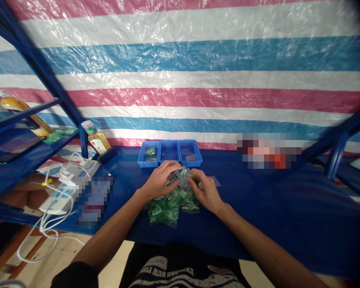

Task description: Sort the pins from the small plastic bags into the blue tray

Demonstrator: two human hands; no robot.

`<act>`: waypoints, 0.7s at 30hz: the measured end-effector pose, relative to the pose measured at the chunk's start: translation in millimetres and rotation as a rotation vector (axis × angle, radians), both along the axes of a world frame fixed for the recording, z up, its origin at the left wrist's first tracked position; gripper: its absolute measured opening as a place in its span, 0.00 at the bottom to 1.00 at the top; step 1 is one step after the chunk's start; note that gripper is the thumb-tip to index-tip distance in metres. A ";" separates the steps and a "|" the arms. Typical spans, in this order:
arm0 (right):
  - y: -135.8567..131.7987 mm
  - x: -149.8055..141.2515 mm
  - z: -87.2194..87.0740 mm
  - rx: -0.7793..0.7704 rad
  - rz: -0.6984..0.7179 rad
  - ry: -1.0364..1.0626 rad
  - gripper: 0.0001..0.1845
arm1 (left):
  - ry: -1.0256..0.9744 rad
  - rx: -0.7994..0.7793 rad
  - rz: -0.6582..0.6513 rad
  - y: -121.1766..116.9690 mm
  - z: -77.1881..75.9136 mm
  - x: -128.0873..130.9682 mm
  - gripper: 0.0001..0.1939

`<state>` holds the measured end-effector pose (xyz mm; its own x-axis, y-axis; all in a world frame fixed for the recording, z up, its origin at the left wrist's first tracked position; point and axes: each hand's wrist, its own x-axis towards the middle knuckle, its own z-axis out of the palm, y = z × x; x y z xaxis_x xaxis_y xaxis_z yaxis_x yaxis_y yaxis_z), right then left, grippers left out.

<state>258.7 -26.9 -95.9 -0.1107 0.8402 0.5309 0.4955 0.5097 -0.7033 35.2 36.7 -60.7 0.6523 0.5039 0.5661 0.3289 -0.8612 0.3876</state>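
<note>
Small clear-and-green plastic bags (pixel 165 212) lie heaped on the blue table in front of me. Above the far part of this heap, both hands close in on a small clear plastic bag (pixel 183 174) with little pieces inside. My left hand (pixel 162 180) curls round its left side, thumb toward the middle. From the right, the bent fingers of my right hand (pixel 206 191) pinch its edge. What exactly lies under the fingertips is partly hidden. A flat clear bag (pixel 215 181) sticks out beyond my right hand.
Three joined blue trays (pixel 169 163) holding small parts stand just behind my hands. At left are a white power strip (pixel 55 200) with tangled cables, a juice bottle (pixel 96 138) and a blurred-out item (pixel 94 202). Blue metal posts (pixel 83 140) frame the table; striped sheeting hangs behind.
</note>
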 end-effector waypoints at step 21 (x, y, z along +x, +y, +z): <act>-0.3 -1.7 4.4 -0.010 -0.010 -0.063 0.17 | -0.052 0.059 -0.063 5.2 -0.4 1.1 0.08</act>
<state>257.0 -27.2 -91.5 -0.1353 0.8466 0.5148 0.5438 0.4977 -0.6757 36.4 41.9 -61.2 0.6508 0.4274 0.6275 0.2538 -0.9014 0.3508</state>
